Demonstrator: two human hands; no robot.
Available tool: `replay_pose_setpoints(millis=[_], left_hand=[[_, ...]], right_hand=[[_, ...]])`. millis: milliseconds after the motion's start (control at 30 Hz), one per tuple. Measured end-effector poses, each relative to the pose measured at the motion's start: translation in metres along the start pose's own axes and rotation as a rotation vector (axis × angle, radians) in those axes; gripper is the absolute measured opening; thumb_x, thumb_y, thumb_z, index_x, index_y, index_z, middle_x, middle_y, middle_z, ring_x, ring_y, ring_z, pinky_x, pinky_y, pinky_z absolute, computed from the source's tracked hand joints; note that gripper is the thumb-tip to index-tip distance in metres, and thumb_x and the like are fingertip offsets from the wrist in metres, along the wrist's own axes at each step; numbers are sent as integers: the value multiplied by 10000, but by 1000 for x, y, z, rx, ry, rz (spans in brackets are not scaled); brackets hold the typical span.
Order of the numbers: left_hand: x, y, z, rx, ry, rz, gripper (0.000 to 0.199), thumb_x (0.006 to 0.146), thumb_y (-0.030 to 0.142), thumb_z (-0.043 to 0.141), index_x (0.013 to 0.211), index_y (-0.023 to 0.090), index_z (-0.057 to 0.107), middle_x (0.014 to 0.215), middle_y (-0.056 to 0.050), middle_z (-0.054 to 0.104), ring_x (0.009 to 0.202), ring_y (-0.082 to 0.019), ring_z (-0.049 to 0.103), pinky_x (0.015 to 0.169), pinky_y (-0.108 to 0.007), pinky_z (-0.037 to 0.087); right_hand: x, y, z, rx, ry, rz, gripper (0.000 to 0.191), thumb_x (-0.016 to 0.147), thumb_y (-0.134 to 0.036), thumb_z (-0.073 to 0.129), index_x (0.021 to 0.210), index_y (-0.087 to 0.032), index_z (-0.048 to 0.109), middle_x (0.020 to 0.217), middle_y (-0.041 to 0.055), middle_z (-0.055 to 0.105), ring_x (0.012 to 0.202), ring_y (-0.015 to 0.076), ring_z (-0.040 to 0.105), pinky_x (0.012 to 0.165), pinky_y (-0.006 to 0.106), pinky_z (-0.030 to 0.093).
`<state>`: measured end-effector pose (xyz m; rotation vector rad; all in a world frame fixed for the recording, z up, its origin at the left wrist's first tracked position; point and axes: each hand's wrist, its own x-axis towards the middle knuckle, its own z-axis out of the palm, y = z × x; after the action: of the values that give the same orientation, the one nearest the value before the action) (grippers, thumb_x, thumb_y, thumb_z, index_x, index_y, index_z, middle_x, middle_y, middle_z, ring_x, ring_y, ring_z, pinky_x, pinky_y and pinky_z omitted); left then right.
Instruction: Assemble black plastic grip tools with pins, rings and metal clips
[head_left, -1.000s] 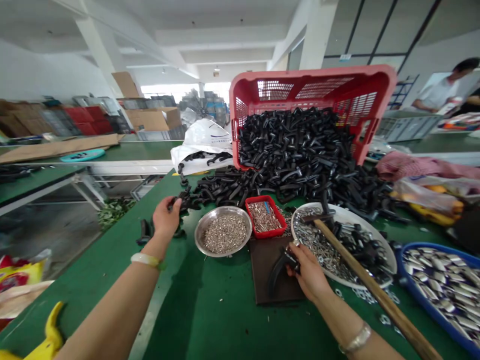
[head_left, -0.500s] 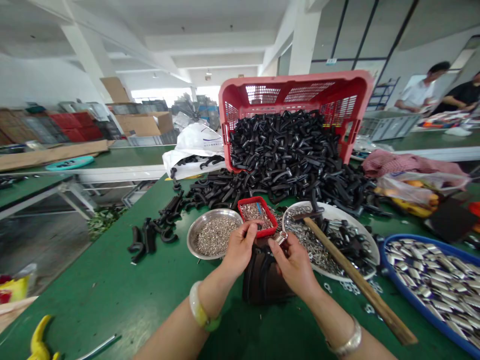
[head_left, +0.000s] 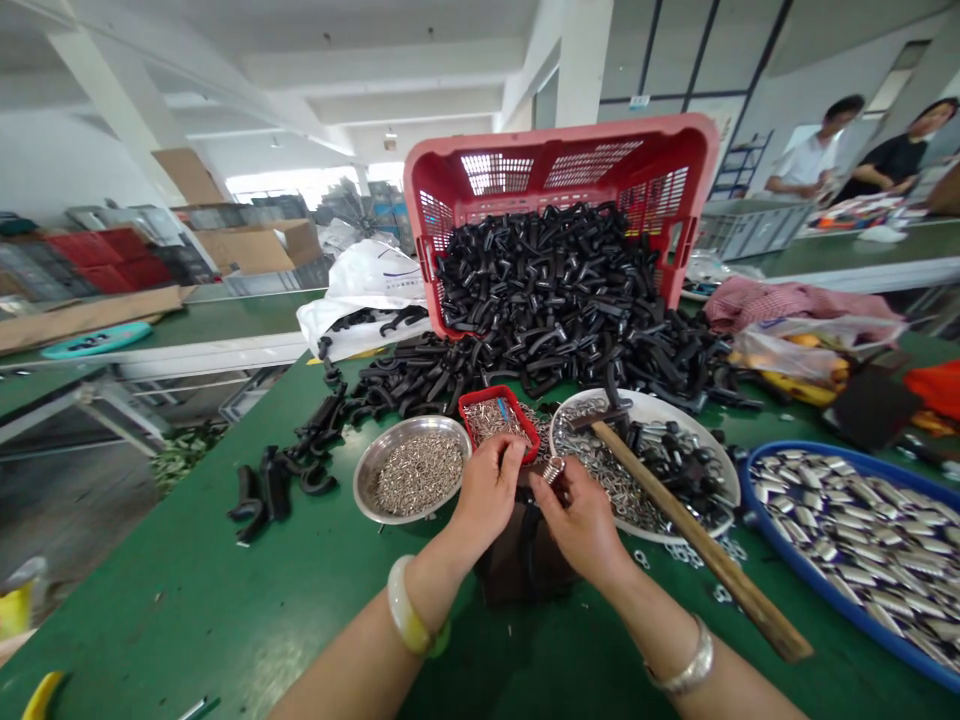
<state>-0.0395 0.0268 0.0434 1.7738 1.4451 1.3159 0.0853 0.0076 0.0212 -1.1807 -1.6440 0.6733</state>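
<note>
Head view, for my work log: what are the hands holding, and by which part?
The right hand pinches a small ribbed metal piece by its lower end; whether the left hand holds anything cannot be told.

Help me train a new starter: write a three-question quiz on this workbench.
1. What lies across the white plate? A) a hammer B) a broom C) a ruler
2. True or false: the left hand is nearer the steel bowl than the right hand is.
3. Fill the gap: the tipped red crate spills black parts onto the green ____.

Key: 1) A; 2) true; 3) bench
</note>
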Motion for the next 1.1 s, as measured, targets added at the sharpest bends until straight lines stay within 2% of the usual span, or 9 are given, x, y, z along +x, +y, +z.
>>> replay_pose_setpoints(millis=[133,233,333,500,600,767,933,1000,1100], left_hand=[[-2,1,4,2,-33,56,381,879,407,287,801,173,577,799,-35,619,759,-156,566,706,-268,427],[-5,-5,8,-50,-80,28,415,877,434,277,745,166,565,718,-27,599,691,-148,552,648,-254,423],[-7,-12,12,-88,-68,-15,432,877,442,270,733,156,560,687,-29,586,669,-147,541,629,-249,418],[-5,-16,16,-39,-110,58,409,888,382,276,779,156,598,744,-43,611,732,-153,563,703,-259,420],[-5,-16,17,-63,-135,87,388,897,332,263,889,168,615,849,-45,637,821,-150,576,772,-261,420],[-8,-12,19,-51,-158,151,351,890,286,288,1022,159,588,999,-60,633,943,-152,562,864,-272,396],[-7,-20,30,-42,-168,92,376,881,332,293,998,149,599,981,-71,642,929,-163,573,855,-290,415],[-3,-26,33,-57,-200,34,429,889,356,239,1037,149,584,1052,-73,623,1007,-165,546,913,-306,387],[1,-30,28,17,-209,-94,523,892,402,147,1196,127,472,1247,-94,499,1172,-168,424,998,-327,306]], right_hand=[[2,1,-3,-85,-30,-55,124,838,-315,434,805,-197,457,697,23,573,599,140,532,557,244,403],[6,2,-9,-236,-165,-125,145,837,-313,426,852,-179,481,725,46,589,646,163,550,587,258,398],[11,2,-15,-359,-286,-126,203,856,-329,385,860,-165,505,742,63,602,660,171,558,597,261,385],[12,2,-19,-530,-419,-24,318,888,-367,299,849,-159,537,776,86,628,699,187,579,610,265,366],[11,-3,-21,-554,-469,-48,293,890,-317,292,896,-146,529,861,103,630,760,182,582,646,259,369],[19,-18,-28,-691,-580,-46,289,863,-279,310,882,-116,548,855,132,634,771,210,594,654,281,374],[32,-10,-30,-666,-700,-77,304,844,-291,334,900,-109,571,912,161,636,812,233,597,684,302,389],[34,3,-25,-603,-681,-10,294,839,-319,358,852,-118,572,877,147,634,793,224,593,676,300,398],[32,24,-16,-368,-581,169,294,850,-366,354,765,-153,539,731,62,602,662,162,573,597,263,408]])
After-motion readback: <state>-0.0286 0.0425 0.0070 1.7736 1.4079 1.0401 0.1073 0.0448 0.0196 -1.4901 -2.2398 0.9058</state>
